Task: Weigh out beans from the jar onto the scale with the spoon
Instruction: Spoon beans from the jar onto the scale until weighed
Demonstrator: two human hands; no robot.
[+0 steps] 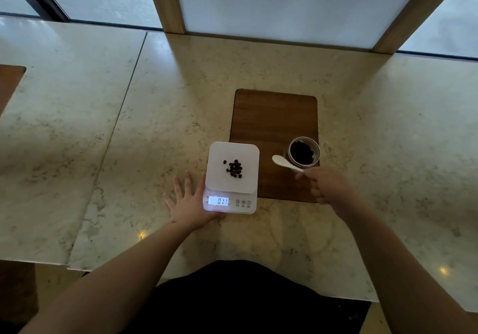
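Note:
A white scale [248,152] stands on the marble counter, its lit display reading 011. A small pile of dark beans [234,168] lies on its platform. To its right an open clear jar [303,151] holds more dark beans. My right hand [326,185] grips the handle of a white spoon [284,163]; the spoon's bowl looks empty and hovers between the scale and the jar. My left hand [188,201] lies flat on the counter with fingers spread, touching the scale's left front corner.
A dark wooden board [274,119] lies under the jar and behind the scale. The marble counter [155,126] runs wide to the left and right. Wooden posts and frosted window panels stand at the back edge.

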